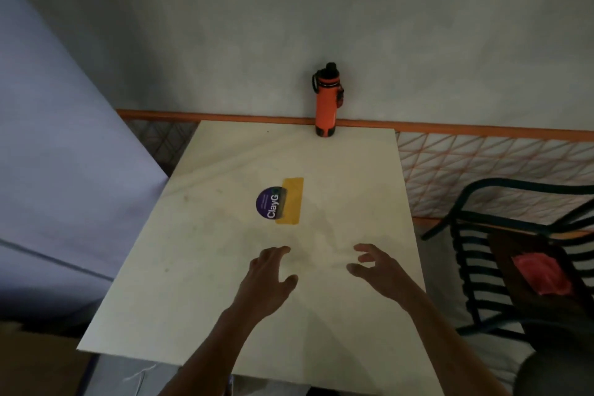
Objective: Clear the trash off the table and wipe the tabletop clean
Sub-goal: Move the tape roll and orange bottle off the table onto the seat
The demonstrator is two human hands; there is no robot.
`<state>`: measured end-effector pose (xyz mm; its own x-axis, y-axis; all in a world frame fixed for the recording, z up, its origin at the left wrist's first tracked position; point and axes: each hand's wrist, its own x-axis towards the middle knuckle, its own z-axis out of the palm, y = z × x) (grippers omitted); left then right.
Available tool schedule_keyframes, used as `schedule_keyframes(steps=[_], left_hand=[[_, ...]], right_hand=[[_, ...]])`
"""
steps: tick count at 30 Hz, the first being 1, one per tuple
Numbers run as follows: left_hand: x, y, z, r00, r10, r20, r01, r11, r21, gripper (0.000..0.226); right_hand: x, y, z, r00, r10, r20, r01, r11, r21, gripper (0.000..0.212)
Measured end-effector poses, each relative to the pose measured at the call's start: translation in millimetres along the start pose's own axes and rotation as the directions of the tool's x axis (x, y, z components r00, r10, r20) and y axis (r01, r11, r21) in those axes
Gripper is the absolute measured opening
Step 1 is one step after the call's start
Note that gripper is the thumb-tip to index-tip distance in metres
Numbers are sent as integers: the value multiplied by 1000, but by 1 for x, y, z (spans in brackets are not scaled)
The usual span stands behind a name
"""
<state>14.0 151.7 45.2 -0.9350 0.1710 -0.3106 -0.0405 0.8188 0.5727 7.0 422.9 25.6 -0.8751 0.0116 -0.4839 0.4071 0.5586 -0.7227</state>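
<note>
Head view: both hands hovered over the pale rectangular table (199,267) at lower centre, left hand (268,273) and right hand (374,267) with fingers loosely spread, holding nothing. Trash sat mid-frame: round purple printed sticker (268,202) overlapping a flat yellow paper strip (294,199). Both looked light, thin, floppy; probably best pinched at an edge. Orange metal bottle (326,103) stood at the far table edge.

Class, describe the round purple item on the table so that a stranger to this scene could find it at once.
Start at the pale rectangular table against the wall, where a tall orange bottle with a black cap stands at the far edge. Near the table's middle, beyond both hands, lies a round purple disc with white lettering. It overlaps a flat yellow rectangular strip; it alone is round and printed.
</note>
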Motion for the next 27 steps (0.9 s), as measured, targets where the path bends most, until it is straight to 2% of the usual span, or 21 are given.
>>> schedule_keyframes(steps=[8, 14, 17, 24, 27], left_hand=[[99, 28, -48, 999, 31, -44, -29, 998, 64, 67], [180, 60, -83, 993, 93, -72, -84, 990, 117, 63], [228, 82, -108, 983, 156, -95, -140, 978, 154, 61], [339, 134, -148, 937, 296, -187, -271, 951, 150, 61], [388, 149, -154, 912, 346, -219, -326, 938, 119, 70]], right_hand=[[101, -51, -40, 999, -39, -19, 40, 997, 61, 54], [168, -100, -81, 989, -142, -42, 142, 990, 10, 52], [204, -135, -107, 979, -177, -100, 179, 984, 4, 54], [284, -195, -146, 940, -208, -271, 218, 976, 7, 78], [319, -209, -155, 918, -192, -347, 220, 975, 40, 90]])
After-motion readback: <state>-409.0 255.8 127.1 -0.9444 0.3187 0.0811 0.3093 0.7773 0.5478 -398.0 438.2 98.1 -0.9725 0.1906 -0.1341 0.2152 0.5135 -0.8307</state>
